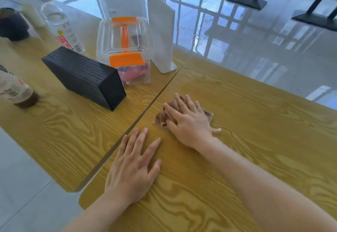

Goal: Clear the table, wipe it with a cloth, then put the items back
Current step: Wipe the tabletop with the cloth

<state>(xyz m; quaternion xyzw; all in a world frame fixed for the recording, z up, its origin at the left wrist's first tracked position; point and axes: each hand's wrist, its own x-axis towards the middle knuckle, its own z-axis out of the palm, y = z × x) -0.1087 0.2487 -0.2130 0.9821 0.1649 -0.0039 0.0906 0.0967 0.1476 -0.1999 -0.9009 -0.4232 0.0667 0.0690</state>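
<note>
Pressing flat with fingers spread, the right hand (187, 120) is holding the brown cloth (165, 116) down on the near counter (237, 122), just beside the seam, its grip open over the cloth rather than closed around it; the left hand (133, 168) is lying open and empty on the wood, bracing. To wipe well, even palm pressure and overlapping strokes appear advisable, keeping clear of the black box (85, 78) and clear container (125, 49) sitting on the adjoining counter.
</note>
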